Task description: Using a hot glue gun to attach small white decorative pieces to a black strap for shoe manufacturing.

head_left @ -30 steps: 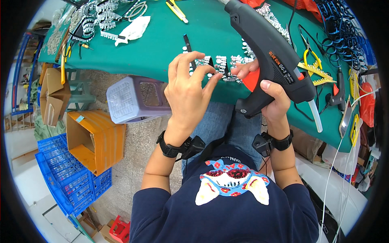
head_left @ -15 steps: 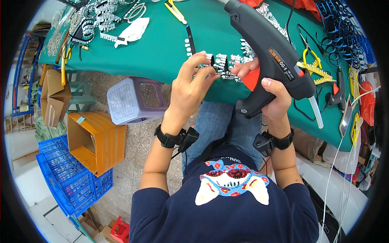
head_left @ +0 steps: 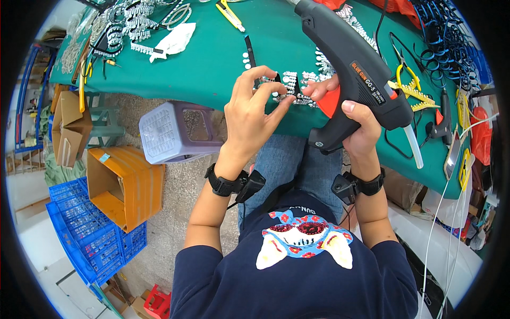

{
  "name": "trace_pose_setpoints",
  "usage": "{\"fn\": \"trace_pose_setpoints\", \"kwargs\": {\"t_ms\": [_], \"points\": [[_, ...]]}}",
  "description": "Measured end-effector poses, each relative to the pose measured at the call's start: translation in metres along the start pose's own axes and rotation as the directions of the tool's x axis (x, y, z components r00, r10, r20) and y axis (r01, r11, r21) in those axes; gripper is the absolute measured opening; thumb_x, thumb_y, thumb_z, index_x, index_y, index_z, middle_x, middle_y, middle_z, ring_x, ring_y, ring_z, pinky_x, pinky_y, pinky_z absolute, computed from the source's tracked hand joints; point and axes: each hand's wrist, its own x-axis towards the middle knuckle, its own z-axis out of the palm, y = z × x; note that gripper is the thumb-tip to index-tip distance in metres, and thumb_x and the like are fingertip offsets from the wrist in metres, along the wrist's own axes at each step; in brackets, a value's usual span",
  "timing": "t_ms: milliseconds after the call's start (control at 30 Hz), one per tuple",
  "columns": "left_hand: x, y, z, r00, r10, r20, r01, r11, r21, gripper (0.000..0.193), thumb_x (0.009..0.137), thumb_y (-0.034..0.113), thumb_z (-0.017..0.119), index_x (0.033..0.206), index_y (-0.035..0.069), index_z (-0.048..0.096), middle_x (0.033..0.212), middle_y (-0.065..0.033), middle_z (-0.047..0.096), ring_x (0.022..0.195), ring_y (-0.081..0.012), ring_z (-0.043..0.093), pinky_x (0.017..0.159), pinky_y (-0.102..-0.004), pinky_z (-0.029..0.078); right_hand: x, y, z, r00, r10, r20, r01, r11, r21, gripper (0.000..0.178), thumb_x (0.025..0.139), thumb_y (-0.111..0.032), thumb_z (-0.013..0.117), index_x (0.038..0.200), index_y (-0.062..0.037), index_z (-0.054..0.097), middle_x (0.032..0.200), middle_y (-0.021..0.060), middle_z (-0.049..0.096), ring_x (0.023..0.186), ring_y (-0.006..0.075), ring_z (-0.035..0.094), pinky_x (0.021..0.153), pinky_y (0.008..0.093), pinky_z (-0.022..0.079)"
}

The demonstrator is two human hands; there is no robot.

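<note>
My right hand (head_left: 362, 127) is wrapped round the handle of a large black glue gun (head_left: 350, 64) with a red trigger. A clear glue stick (head_left: 414, 146) pokes out of its back end. Some fingertips of that hand show beyond the trigger, close to white-beaded trim (head_left: 289, 81) on the table. My left hand (head_left: 251, 109) is over the near table edge, fingers bent, thumb and forefinger apart beside the trim. A narrow black strip (head_left: 250, 50) with white round pieces along it runs down behind these fingers. Its lower end is hidden by them.
Green cloth covers the table (head_left: 212, 58). On it lie a yellow utility knife (head_left: 229, 15), a white scrap (head_left: 178, 40), heaped beaded bands (head_left: 127, 26), yellow-handled pliers (head_left: 408, 77) and blue-black bands (head_left: 446, 37). A grey-purple stool (head_left: 159, 133) and cardboard box (head_left: 127, 183) stand left.
My left thumb and forefinger have parted from a pinch, and the thumb now reaches further right. The glue gun and my right hand are almost unmoved.
</note>
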Motion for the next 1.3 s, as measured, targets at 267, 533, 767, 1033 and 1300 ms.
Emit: {"fn": "trace_pose_setpoints", "kwargs": {"t_ms": [267, 533, 767, 1033, 1300], "points": [[-0.002, 0.004, 0.0, 0.998, -0.059, 0.013, 0.06, 0.998, -0.029, 0.017, 0.068, 0.007, 0.077, 0.079, 0.007, 0.064, 0.101, -0.0055, 0.056, 0.092, -0.0235, 0.057, 0.068, -0.0335, 0.049, 0.0, -0.001, 0.0, 1.0, 0.004, -0.012, -0.004, 1.0, -0.004, 0.045, 0.075, -0.015, 0.05, 0.113, 0.0082, 0.052, 0.094, 0.0205, 0.063, 0.099, 0.0319, 0.061, 0.096, 0.0461, 0.044], [-0.004, 0.004, 0.0, 0.996, -0.07, 0.053, 0.072, 0.996, -0.051, 0.018, 0.069, 0.003, 0.075, 0.08, 0.005, 0.062, 0.101, -0.0065, 0.052, 0.096, -0.0254, 0.055, 0.071, -0.036, 0.048, -0.001, -0.004, 0.005, 0.997, 0.039, -0.066, -0.042, 0.998, -0.05, 0.041, 0.072, -0.02, 0.049, 0.104, 0.0053, 0.052, 0.092, 0.0213, 0.061, 0.1, 0.0374, 0.059, 0.099, 0.0501, 0.039], [-0.008, -0.005, 0.002, 0.999, 0.047, 0.027, -0.044, 0.994, -0.095, 0.02, 0.067, 0.0, 0.075, 0.081, 0.004, 0.062, 0.106, -0.0082, 0.054, 0.095, -0.0241, 0.059, 0.069, -0.0321, 0.054, 0.0, -0.004, 0.005, 0.997, 0.035, -0.066, -0.04, 0.997, -0.067, 0.041, 0.072, -0.02, 0.049, 0.104, 0.0054, 0.052, 0.091, 0.0214, 0.061, 0.098, 0.0374, 0.059, 0.098, 0.0503, 0.039], [-0.003, -0.004, -0.003, 1.0, 0.029, -0.002, -0.029, 0.993, -0.115, 0.026, 0.065, 0.003, 0.079, 0.087, 0.005, 0.065, 0.103, -0.0084, 0.057, 0.105, -0.0254, 0.059, 0.08, -0.0342, 0.053, 0.003, -0.001, -0.003, 1.0, -0.017, -0.003, 0.017, 1.0, -0.024, 0.045, 0.075, -0.015, 0.05, 0.113, 0.0089, 0.051, 0.093, 0.0199, 0.063, 0.096, 0.0313, 0.061, 0.094, 0.0447, 0.044], [0.001, 0.002, -0.004, 0.998, -0.063, 0.012, 0.064, 0.984, -0.163, 0.02, 0.066, 0.005, 0.079, 0.083, 0.006, 0.067, 0.104, -0.0084, 0.057, 0.104, -0.0256, 0.059, 0.079, -0.0341, 0.051, 0.003, -0.011, 0.0, 1.0, -0.012, -0.006, 0.012, 0.999, -0.041, 0.044, 0.074, -0.02, 0.05, 0.107, 0.0077, 0.051, 0.091, 0.0219, 0.061, 0.098, 0.0362, 0.06, 0.093, 0.0472, 0.045]]}}
